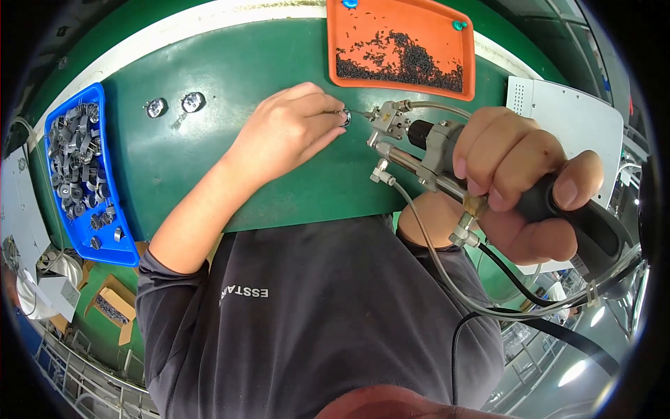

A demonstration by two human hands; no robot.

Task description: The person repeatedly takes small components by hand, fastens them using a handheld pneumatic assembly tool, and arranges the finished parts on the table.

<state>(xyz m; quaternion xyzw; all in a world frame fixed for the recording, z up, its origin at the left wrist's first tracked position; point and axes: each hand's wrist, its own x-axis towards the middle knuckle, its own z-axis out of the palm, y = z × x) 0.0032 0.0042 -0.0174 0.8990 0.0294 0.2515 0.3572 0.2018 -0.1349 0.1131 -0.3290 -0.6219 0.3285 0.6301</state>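
Note:
A small round part with a shiny dark face (346, 117) is pinched between the thumb and fingers of my left hand (289, 133), just above the green table. My right hand (523, 174) is wrapped round the black handle of a hose-fed pistol-grip tool (419, 150), which looks like a screw gun with a metal head. Its thin tip points left and reaches close to the part; whether they touch, I cannot tell. Two similar round shiny parts, one here (155, 107) and another (192, 103), lie on the table left of my left hand.
Many small black pieces, seemingly screws, fill the orange tray (400, 89) at the far side. On the left a blue tray (124, 234) holds dark round parts. Hoses (436, 258) hang from the tool. A white panel (586, 119) stands at the right; an open carton (115, 307) sits below left.

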